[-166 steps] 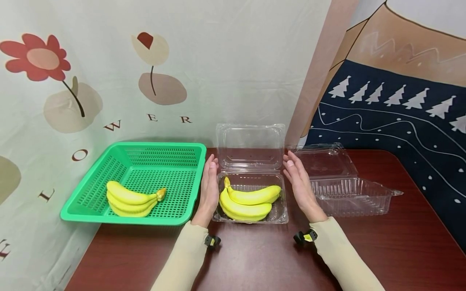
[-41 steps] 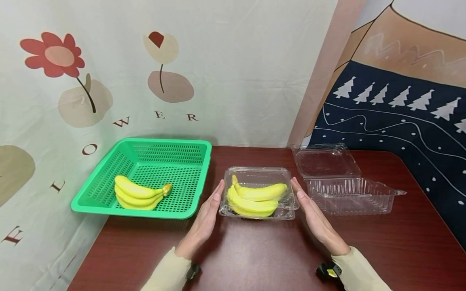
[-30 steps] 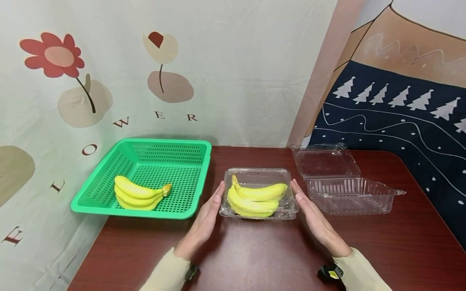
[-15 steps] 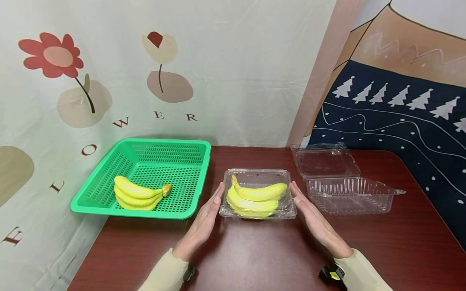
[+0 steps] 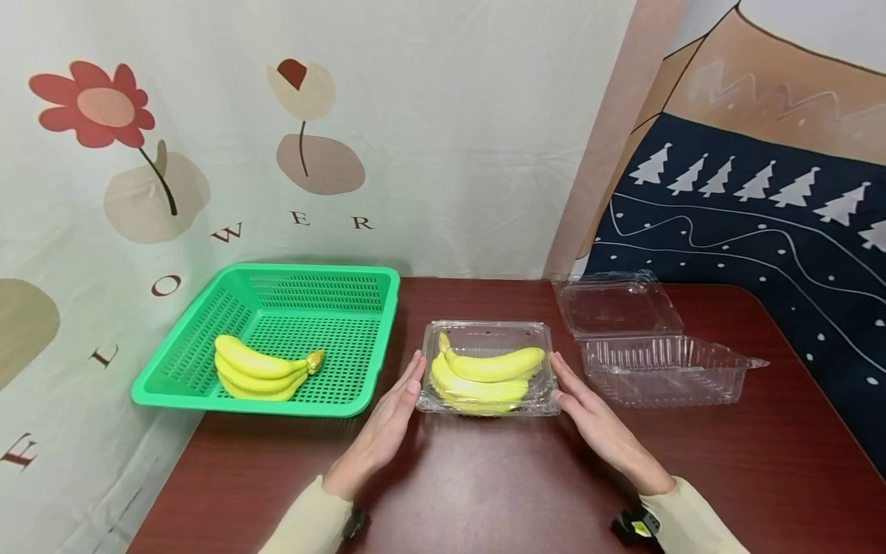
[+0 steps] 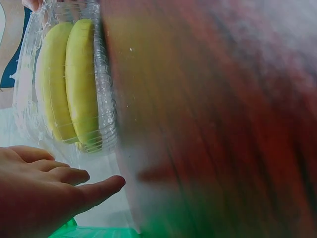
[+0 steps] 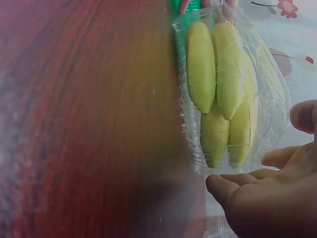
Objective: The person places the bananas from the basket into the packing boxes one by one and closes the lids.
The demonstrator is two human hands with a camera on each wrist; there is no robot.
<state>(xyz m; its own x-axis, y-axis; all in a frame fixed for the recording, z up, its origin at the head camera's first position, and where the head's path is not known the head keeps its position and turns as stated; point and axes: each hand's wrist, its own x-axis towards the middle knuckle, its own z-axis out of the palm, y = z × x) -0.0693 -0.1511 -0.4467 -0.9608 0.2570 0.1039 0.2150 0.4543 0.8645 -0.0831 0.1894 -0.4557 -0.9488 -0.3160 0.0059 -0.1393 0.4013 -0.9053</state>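
In the head view, a clear plastic clamshell box [image 5: 488, 331] sits on the table in the middle, its lid down over a bunch of yellow bananas [image 5: 484, 371]. My left hand [image 5: 381, 435] stands at the box's left side, fingers straight, fingertips right at its edge. On the opposite side my right hand [image 5: 605, 431] has its fingers extended along the edge, with the thumb near the front right corner. Both wrist views show the bananas [image 6: 81, 79] through the ribbed side of the box, the hands' fingers uncurled beside it.
At the left stands a green perforated basket [image 5: 318, 286] with another bunch of bananas [image 5: 259, 369]. A second clear clamshell [image 5: 661, 385] lies with its lid raised at the right. Printed cloth [image 5: 471, 154] hangs behind the dark red table [image 5: 484, 500].
Over the past several seconds the box's lid has come down over the bananas, and both hands have drawn back towards me. Lately the right thumb has spread towards the front corner.
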